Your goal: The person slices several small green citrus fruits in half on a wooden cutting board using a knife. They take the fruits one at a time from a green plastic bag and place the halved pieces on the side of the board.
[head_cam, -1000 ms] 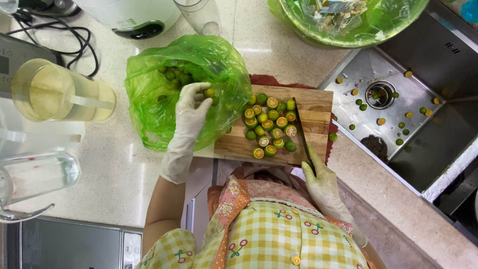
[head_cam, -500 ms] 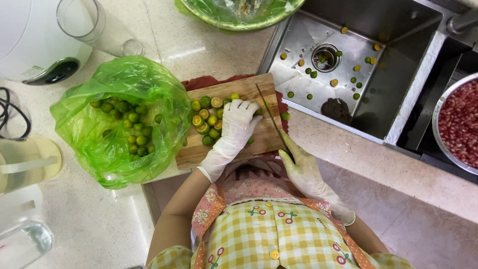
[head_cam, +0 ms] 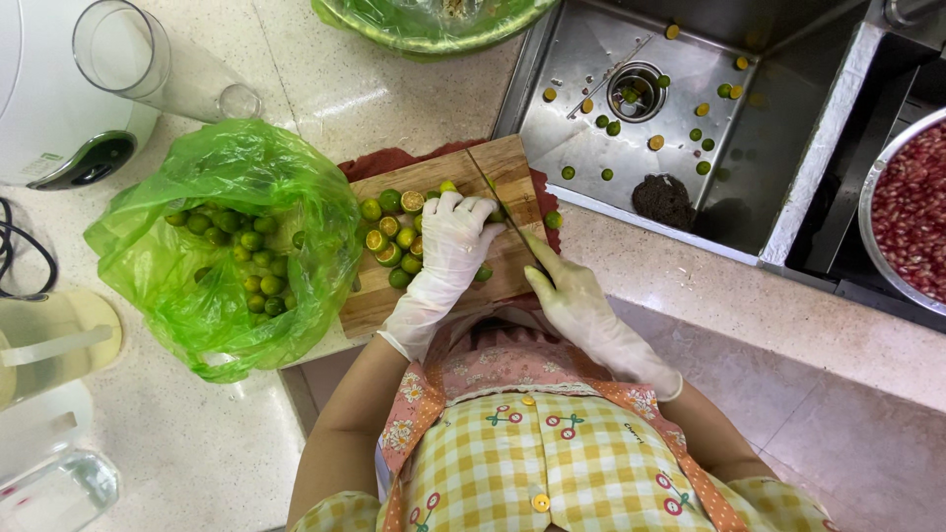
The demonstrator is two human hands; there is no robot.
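From the head camera, looking straight down: the left hand [head_cam: 448, 246], in a thin white glove, rests palm-down on the wooden cutting board [head_cam: 503, 167], its fingers [head_cam: 471, 209] spread slightly apart and lying over a small green citrus fruit [head_cam: 448, 187] at the far end of the cluster; whether they actually pinch it cannot be told, since the hand covers the contact. The right hand [head_cam: 576, 300], also gloved, is closed around the handle of a knife [head_cam: 507, 212], whose thin dark blade runs diagonally across the board, from the hand up toward the board's far edge, passing just beside the left fingertips.

The relation that matters: the fruit under the left fingers lies just left of the blade, with the blade's long axis slanting away from the person, so the left hand is the one on the fruit and the right is just beside it with the edge.

More small green fruits, some halved [head_cam: 389, 232], crowd the board's left half (cut faces pale yellow). A green plastic bag [head_cam: 296, 197] of whole fruits sits on the tabletop [head_cam: 325, 99], touching the board's left edge. To the right, a steel sink [head_cam: 788, 207] holds scattered fruit pieces, and a metal bowl of red seeds [head_cam: 912, 207] sits beyond it.
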